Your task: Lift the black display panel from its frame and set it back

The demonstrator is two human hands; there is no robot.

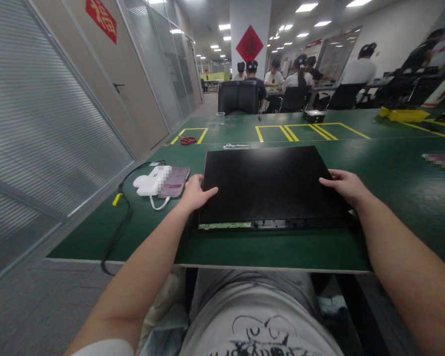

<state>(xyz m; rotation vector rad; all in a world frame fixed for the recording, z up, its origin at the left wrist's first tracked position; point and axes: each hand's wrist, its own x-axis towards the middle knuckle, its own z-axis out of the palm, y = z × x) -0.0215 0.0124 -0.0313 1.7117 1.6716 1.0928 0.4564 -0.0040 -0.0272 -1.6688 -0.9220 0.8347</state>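
Observation:
A flat black panel (267,185), like a laptop lid or cover, lies on the green table (267,249) in front of me. A strip of green circuit board shows along its near edge. My left hand (196,194) grips the panel's left edge, thumb lying on top and fingers curled round the side. My right hand (344,187) holds the right edge, fingers resting on the top surface. Both forearms reach in from the bottom corners.
Left of the panel lie a phone (175,181), a white charger (148,185) and a black cable (122,217). Farther back are red scissors (187,140), small tools (236,146), a clear cup (220,117), a black box (313,115). Several people sit at far tables.

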